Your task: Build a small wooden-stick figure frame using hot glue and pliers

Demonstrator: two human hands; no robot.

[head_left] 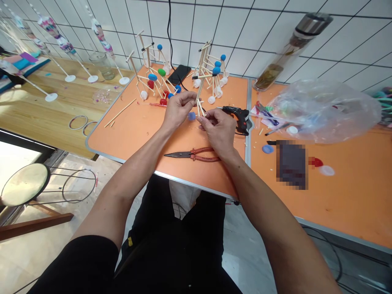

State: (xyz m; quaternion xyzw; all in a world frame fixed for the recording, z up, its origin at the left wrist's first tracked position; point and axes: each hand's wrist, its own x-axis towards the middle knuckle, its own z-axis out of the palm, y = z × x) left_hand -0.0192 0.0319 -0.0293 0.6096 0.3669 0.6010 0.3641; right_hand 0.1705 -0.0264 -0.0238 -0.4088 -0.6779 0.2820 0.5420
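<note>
Over the orange table [134, 139], my left hand [180, 109] and my right hand [221, 130] are closed on a small frame of wooden sticks [199, 98]. My left fingers grip it at the side, and my right fingers pinch its lower ends. A blue piece [192, 116] shows between the hands; whether it is attached I cannot tell. Long-nose pliers [191, 154] with red handles lie just below my right hand. A black glue gun [240, 118] rests to the right of that hand.
Stick models with coloured caps [153, 77] stand at the back, near a black phone [179, 75]. Loose sticks [120, 112] lie at left. On the right are a clear plastic bag [327, 112], a glass bottle [283, 57], a utility knife [269, 116] and loose caps [267, 149].
</note>
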